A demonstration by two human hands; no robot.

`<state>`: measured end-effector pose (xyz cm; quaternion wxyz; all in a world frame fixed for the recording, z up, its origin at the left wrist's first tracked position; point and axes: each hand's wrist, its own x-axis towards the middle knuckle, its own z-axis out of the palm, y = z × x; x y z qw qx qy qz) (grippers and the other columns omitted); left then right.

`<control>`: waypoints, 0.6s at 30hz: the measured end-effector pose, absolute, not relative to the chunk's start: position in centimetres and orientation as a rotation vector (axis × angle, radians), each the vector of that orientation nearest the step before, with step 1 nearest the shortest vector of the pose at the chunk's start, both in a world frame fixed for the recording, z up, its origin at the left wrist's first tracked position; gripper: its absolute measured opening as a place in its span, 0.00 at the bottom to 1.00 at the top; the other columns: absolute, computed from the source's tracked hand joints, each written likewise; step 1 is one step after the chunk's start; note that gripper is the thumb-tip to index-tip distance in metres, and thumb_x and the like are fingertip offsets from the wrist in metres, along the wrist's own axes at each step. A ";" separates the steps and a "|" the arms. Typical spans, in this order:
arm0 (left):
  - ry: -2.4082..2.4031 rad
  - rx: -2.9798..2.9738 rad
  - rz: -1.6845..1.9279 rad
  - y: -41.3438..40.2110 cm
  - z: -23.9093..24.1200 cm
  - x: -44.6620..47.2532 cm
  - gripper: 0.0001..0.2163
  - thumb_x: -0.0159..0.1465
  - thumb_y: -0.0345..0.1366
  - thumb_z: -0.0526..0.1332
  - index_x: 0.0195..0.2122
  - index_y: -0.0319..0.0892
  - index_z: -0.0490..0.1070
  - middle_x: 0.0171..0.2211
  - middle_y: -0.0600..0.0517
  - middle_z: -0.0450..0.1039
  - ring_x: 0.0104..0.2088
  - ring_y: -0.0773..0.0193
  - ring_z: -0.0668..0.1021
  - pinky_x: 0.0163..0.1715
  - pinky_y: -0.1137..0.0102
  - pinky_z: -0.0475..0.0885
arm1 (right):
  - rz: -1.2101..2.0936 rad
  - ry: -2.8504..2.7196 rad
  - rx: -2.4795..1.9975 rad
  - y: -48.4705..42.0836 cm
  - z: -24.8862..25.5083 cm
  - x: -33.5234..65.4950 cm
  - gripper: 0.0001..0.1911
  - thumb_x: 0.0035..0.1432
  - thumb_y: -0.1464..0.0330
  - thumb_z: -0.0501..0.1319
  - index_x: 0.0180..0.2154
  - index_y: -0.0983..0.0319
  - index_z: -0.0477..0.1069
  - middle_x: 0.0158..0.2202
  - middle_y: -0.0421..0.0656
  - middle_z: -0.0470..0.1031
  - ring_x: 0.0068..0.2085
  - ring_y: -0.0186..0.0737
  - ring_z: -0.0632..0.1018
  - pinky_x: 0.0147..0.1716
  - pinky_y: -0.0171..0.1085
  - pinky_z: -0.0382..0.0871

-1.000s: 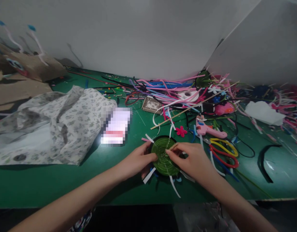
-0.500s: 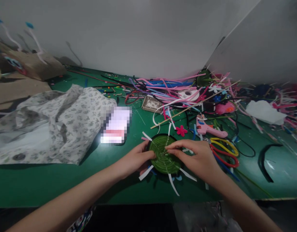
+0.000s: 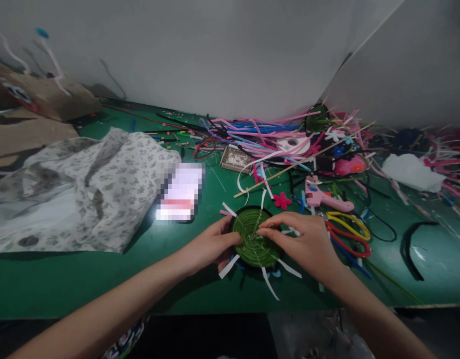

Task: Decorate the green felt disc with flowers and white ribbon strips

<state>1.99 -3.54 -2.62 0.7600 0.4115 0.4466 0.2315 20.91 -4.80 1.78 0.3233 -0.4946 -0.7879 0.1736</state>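
We sit at the front of a green bench [image 3: 200, 301], a green coiled disc [image 3: 250, 253] b/w our two hands near its front edge, white strips [image 3: 270, 284] jutting past the disc's dark rim. Our L hand [image 3: 214, 245] has the L side in a firm grip, thumb on top, fingers curled beneath. Our R hand [image 3: 302, 234] brings thumb & forefinger together in a fine pinch at the disc's ctr; what's b/w those tips, if anything, we can't tell. Nor can we tell whether the disc touches the bench.

For tidy work, we'd do best to let the L grip steady the rim w/o bowing the coils, & to move w/ R fingertips only, using light pressure right at ctr. Strips should stay splayed & clear of our fingers, esp. on the R side, where one could snag under the palm. Worth minding, too: the yellow- & red-handled scissors [image 3: 349, 238] just R of our R hand, w/ a pink glue gun [image 3: 329, 200] behind.
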 end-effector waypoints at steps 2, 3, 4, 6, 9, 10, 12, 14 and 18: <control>0.967 0.896 0.501 -3.5 -2.7 2.0 0.10 0.56 0.31 0.57 0.40 0.42 0.64 0.14 0.64 0.60 0.10 0.75 0.63 0.10 0.78 0.49 | 0.452 -2.070 -1.307 -4.8 1.7 20.9 0.02 0.52 0.70 0.67 0.28 0.58 0.76 0.28 0.37 0.80 0.31 0.35 0.80 0.32 0.32 0.71; 0.969 0.895 0.502 -3.5 -2.7 2.0 0.10 0.56 0.31 0.57 0.40 0.42 0.64 0.14 0.64 0.60 0.10 0.75 0.63 0.10 0.78 0.49 | 0.449 -2.072 -1.308 -4.7 1.7 20.9 0.02 0.53 0.69 0.66 0.28 0.58 0.76 0.28 0.37 0.80 0.31 0.35 0.80 0.32 0.32 0.71; 0.971 0.893 0.505 -3.5 -2.7 2.0 0.10 0.56 0.31 0.57 0.40 0.42 0.64 0.14 0.64 0.60 0.10 0.75 0.63 0.10 0.78 0.49 | 0.446 -2.073 -1.309 -4.7 1.7 20.8 0.02 0.53 0.69 0.66 0.28 0.58 0.76 0.28 0.37 0.80 0.30 0.36 0.80 0.32 0.32 0.71; 0.975 0.887 0.509 -3.5 -2.7 2.0 0.10 0.56 0.31 0.57 0.40 0.41 0.64 0.14 0.64 0.60 0.09 0.75 0.63 0.10 0.78 0.49 | 0.437 -2.070 -1.306 -4.6 1.6 20.9 0.02 0.53 0.69 0.66 0.28 0.58 0.76 0.28 0.37 0.80 0.30 0.36 0.80 0.31 0.32 0.71; 0.969 0.885 0.513 -3.5 -2.6 2.0 0.11 0.56 0.31 0.57 0.41 0.41 0.64 0.14 0.64 0.60 0.09 0.75 0.63 0.10 0.78 0.49 | 0.424 -2.062 -1.311 -4.6 1.5 20.9 0.02 0.53 0.69 0.66 0.28 0.58 0.75 0.28 0.38 0.80 0.30 0.37 0.80 0.31 0.33 0.71; 0.966 0.887 0.513 -3.5 -2.6 2.0 0.10 0.56 0.31 0.57 0.40 0.41 0.64 0.14 0.64 0.60 0.09 0.75 0.63 0.09 0.78 0.49 | 0.421 -2.063 -1.313 -4.6 1.5 20.9 0.02 0.53 0.69 0.66 0.28 0.58 0.75 0.28 0.38 0.80 0.30 0.37 0.80 0.31 0.33 0.71; 0.964 0.889 0.514 -3.5 -2.6 1.9 0.09 0.56 0.31 0.57 0.39 0.41 0.64 0.14 0.64 0.60 0.09 0.76 0.63 0.09 0.78 0.49 | 0.415 -2.067 -1.314 -4.6 1.4 20.8 0.02 0.53 0.69 0.66 0.28 0.58 0.75 0.28 0.38 0.80 0.30 0.37 0.80 0.31 0.33 0.71; 0.960 0.889 0.515 -3.5 -2.7 1.9 0.08 0.56 0.31 0.58 0.38 0.41 0.64 0.15 0.63 0.61 0.10 0.76 0.63 0.10 0.78 0.49 | 0.408 -2.073 -1.295 -4.7 1.3 20.8 0.02 0.53 0.69 0.66 0.28 0.58 0.75 0.28 0.37 0.80 0.30 0.36 0.80 0.32 0.33 0.71; 0.964 0.880 0.513 -3.5 -2.5 1.9 0.08 0.56 0.32 0.58 0.37 0.41 0.64 0.14 0.64 0.60 0.10 0.75 0.63 0.10 0.78 0.48 | 0.420 -2.066 -1.284 -4.9 1.3 20.9 0.01 0.54 0.69 0.65 0.29 0.58 0.75 0.29 0.37 0.80 0.31 0.35 0.80 0.33 0.33 0.72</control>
